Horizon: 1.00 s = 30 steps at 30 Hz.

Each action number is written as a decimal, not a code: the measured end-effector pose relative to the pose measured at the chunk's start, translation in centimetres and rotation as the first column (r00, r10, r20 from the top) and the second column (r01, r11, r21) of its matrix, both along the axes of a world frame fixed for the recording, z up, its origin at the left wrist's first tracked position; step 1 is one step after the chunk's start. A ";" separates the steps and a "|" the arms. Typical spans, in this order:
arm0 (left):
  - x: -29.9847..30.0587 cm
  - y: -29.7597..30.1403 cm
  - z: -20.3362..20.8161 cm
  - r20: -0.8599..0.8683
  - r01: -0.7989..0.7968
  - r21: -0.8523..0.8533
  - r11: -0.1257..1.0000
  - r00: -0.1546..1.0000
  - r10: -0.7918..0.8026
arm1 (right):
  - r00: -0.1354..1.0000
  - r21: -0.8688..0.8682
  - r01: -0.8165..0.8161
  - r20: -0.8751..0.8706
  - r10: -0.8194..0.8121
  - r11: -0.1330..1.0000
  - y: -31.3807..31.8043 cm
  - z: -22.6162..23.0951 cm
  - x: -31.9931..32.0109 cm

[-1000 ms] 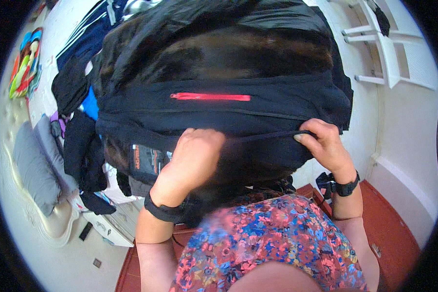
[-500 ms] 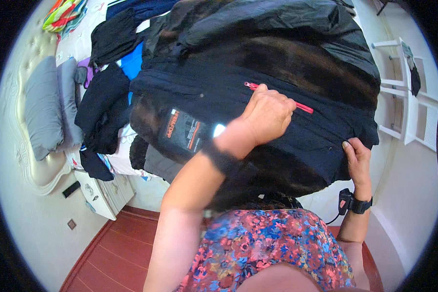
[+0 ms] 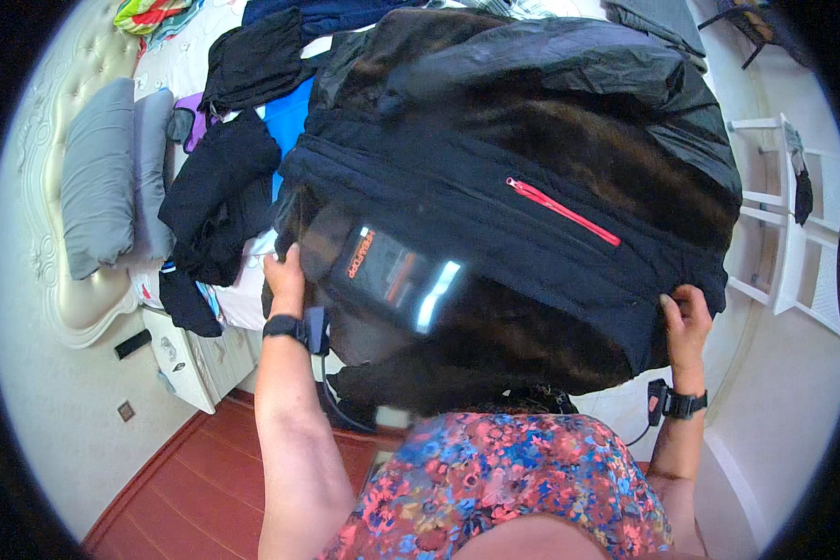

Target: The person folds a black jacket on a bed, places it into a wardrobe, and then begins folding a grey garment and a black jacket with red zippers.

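Observation:
A black jacket [image 3: 420, 177] with brown fur-like lining lies spread wide in front of me. A dark label patch [image 3: 383, 266] and a bright pale strip show on its inside, and a closed red zipper [image 3: 569, 215] runs slantwise across a black panel. My left hand [image 3: 287, 280] grips the jacket's left edge, its fingertips partly hidden by the fabric. At the lower right corner my right hand [image 3: 689, 322] pinches the jacket's edge between thumb and fingers. Both wrists wear black straps with small devices.
Dark clothes [image 3: 219, 201] are heaped on the bed at the left, beside two grey pillows [image 3: 98, 177] against a cream padded headboard [image 3: 61, 271]. A white nightstand [image 3: 182, 359] stands below them. At the right is a white rack [image 3: 784, 205]; the floor [image 3: 187, 485] is red.
My left hand has left the red zipper and moved left to the jacket's left edge. My right hand keeps its hold on the right corner.

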State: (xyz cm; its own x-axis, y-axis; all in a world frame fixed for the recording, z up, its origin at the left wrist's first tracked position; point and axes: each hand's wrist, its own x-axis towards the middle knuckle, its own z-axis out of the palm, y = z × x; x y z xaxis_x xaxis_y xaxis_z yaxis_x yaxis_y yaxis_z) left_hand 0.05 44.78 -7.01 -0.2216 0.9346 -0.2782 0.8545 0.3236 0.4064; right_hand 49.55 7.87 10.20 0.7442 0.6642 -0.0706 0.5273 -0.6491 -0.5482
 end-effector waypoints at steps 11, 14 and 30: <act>1.2 0.9 2.7 0.861 -0.149 -0.492 0.858 0.065 0.505 | 0.638 0.099 -0.725 0.468 0.612 0.681 19.3 7.0 3.0; 2.1 0.0 5.2 0.881 -0.124 -0.461 0.879 0.051 0.470 | 0.510 -0.008 -0.808 0.491 0.707 0.588 24.8 5.1 1.1; 7.2 0.5 4.4 0.857 -0.127 -0.514 0.848 -0.066 0.510 | 0.822 0.050 -0.554 0.194 0.536 0.831 31.2 3.8 6.7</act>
State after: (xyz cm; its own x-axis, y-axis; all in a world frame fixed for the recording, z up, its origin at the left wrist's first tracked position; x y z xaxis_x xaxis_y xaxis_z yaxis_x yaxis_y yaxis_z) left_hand 7.30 45.30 -2.65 0.1717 0.7193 -0.6732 -0.4998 0.6524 0.5697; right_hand 56.20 39.09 13.96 0.2532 0.9613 0.1086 0.8667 -0.1756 -0.4669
